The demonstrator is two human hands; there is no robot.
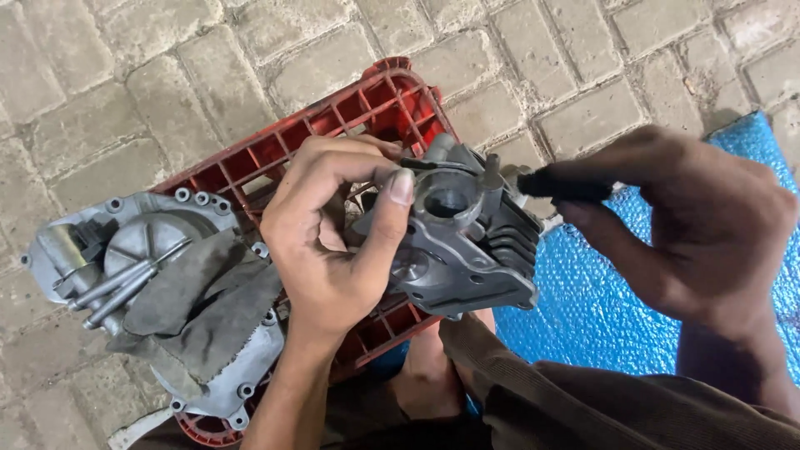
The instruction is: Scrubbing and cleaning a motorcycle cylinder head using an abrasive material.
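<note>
My left hand [337, 242] grips a grey finned engine cylinder [467, 242], thumb across its round port, and holds it above a red plastic crate [367, 104]. My right hand [692, 225] pinches a thin black tool [562, 185] whose tip points at the cylinder's upper right side, close to it. Whether the tip touches the metal I cannot tell.
A grey engine crankcase [142, 242] with long studs lies on the crate at the left, with a dirty grey rag [200, 304] draped over it. A blue textured mat [600, 292] covers the right side. Paving bricks [167, 75] lie all around. My knee and brown trousers [583, 408] fill the bottom.
</note>
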